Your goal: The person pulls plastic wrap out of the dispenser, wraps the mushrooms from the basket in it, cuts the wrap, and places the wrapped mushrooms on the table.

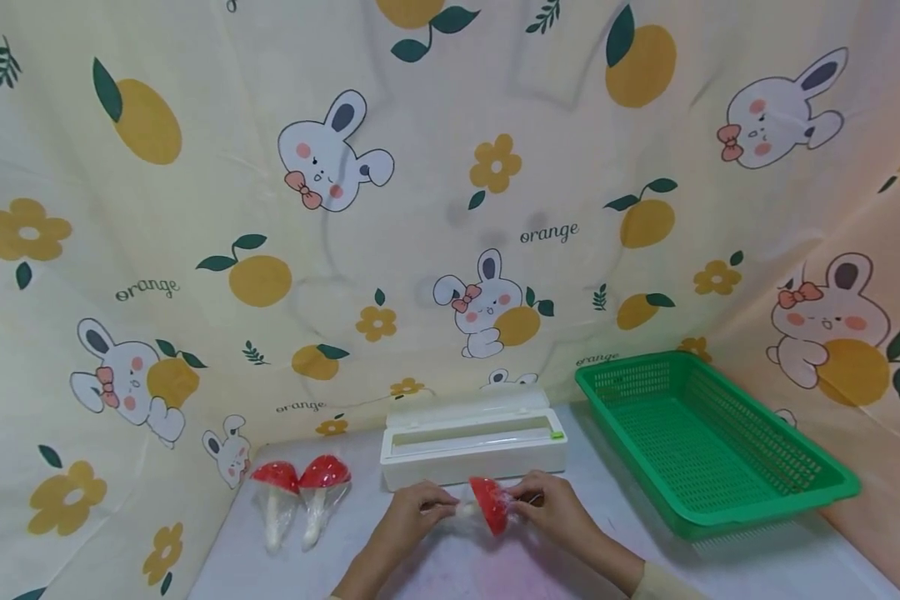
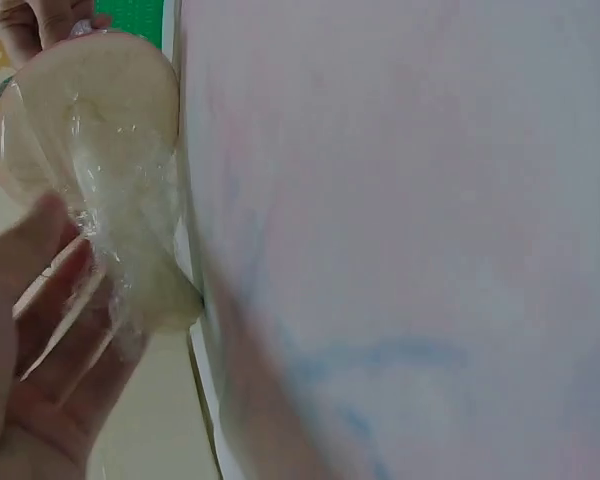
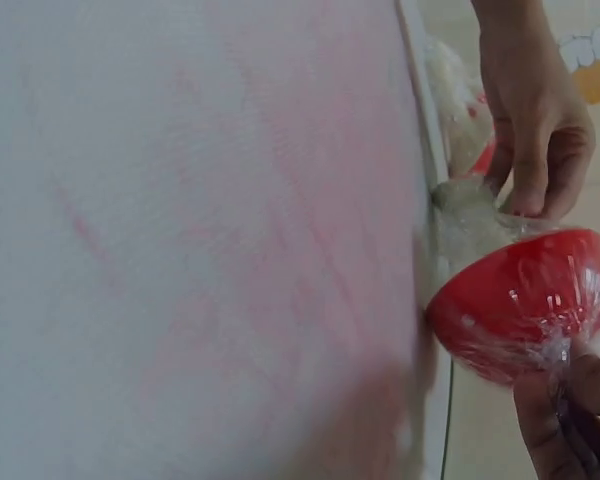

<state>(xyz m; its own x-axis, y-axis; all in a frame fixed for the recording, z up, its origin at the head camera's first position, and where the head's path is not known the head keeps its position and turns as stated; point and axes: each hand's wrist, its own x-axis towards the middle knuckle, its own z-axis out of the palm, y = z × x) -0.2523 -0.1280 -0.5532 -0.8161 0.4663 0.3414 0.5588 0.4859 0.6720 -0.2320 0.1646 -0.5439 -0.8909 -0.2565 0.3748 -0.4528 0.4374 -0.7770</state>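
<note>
A toy mushroom (image 1: pixel 492 506) with a red cap and pale stem lies on its side between my hands, wrapped in clear cling film (image 2: pixel 130 200). My left hand (image 1: pixel 417 514) pinches the film beside the stem (image 2: pixel 165 290). On the cap side, my right hand (image 1: pixel 558 510) pinches a gathered twist of film between thumb and fingers, plainly seen in the right wrist view against the red cap (image 3: pixel 520 300). Just behind the hands stands a white cling film dispenser box (image 1: pixel 472 467), its lid raised and a clear roll (image 1: pixel 472 442) inside.
Two more film-wrapped red-capped mushrooms (image 1: pixel 273 483) lie side by side at the left of the white table (image 1: pixel 270 579). A green plastic basket (image 1: pixel 720 525) stands at the right. Behind, a printed cloth (image 1: pixel 420 233) hangs as a backdrop.
</note>
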